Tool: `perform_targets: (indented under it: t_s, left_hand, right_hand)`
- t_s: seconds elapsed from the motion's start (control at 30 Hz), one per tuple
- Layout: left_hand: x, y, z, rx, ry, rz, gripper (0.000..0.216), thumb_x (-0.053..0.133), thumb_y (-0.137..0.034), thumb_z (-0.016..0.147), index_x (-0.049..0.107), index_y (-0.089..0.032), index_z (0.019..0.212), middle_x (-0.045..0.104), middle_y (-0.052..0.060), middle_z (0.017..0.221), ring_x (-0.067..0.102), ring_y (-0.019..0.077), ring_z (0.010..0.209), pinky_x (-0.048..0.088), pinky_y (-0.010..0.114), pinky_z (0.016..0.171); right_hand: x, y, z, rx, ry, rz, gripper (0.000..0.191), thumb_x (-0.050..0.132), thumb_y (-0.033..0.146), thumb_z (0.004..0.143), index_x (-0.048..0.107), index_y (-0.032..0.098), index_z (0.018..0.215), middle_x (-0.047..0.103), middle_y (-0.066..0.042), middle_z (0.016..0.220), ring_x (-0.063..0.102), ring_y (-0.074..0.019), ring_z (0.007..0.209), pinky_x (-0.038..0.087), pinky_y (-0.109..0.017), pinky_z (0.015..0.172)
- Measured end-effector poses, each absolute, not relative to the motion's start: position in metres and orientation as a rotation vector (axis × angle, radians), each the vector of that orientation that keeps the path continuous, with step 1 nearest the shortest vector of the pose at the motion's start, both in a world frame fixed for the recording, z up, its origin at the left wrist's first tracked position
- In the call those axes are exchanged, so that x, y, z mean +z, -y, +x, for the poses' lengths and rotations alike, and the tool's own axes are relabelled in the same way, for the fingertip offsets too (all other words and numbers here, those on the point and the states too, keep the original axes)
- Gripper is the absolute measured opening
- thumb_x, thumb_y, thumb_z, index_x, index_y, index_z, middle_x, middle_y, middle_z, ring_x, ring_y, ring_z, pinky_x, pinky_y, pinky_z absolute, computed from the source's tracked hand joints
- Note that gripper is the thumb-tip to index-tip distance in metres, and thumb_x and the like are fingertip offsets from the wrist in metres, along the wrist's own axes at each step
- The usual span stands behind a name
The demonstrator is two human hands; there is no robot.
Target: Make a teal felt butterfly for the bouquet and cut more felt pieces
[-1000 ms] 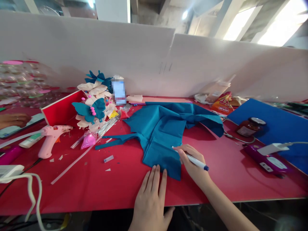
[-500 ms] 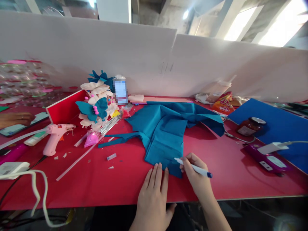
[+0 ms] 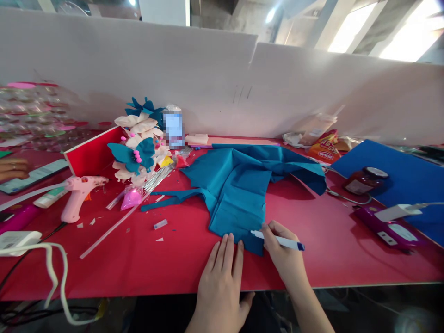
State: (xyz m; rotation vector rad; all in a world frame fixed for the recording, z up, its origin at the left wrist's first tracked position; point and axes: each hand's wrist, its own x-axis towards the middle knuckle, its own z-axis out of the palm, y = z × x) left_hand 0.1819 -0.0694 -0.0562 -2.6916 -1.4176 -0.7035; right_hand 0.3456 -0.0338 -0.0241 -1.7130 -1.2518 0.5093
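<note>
teal fabric [image 3: 239,199] lies creased on the red tabletop [image 3: 132,268], its near panel spread fairly flat ahead of the fingers of the left hand [image 3: 220,277] and beside those of the right hand [image 3: 286,254]. left fingers: straight, slightly spread, gripping nothing; the tips rest at the near edge of the panel, presumably to stop it sliding. right fingers: closed with the thumb around a white pen [image 3: 289,243]. the pinch sits toward the writing tip, likely for fine control; the tip points at the panel, just to the right of the left fingertips, and contact cannot be confirmed. well left of the left fingers: a pink glue gun [image 3: 78,192]. well right of the right fingers: a jar [image 3: 364,181], probably set aside to leave the pen arm room
</note>
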Motion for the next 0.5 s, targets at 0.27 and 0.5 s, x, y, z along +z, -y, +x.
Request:
perform_targets:
  t_s: [0.27,0.5]
  left_hand:
    - [-0.0557,0.0694,0.1812,-0.72,1.4,-2.666,0.076,0.064,-0.047,0.073,0.045,-0.011,0.137,0.042,0.016,0.144,0.046,0.0328,0.127,0.05,0.042,0.096]
    - [-0.0574,0.0712,0.1814,-0.712,1.398,-2.673,0.077,0.063,-0.048,0.074,0.043,-0.011,0.138,0.041,0.016,0.144,0.045,0.0325,0.128,0.05,0.042,0.097]
  right_hand:
    - [-0.0276,0.0367,0.3467,0.581,1.191,-1.705,0.038,0.048,0.041,0.081,0.029,0.022,0.055,0.029,0.005,0.049,0.03,-0.0105,0.047,0.023,-0.024,0.044]
    - [-0.0324,0.0409,0.3503,0.676,1.133,-1.59,0.04,0.051,0.042,0.084,0.029,0.022,0.057,0.025,0.006,0.052,0.026,-0.0093,0.047,0.021,-0.024,0.045]
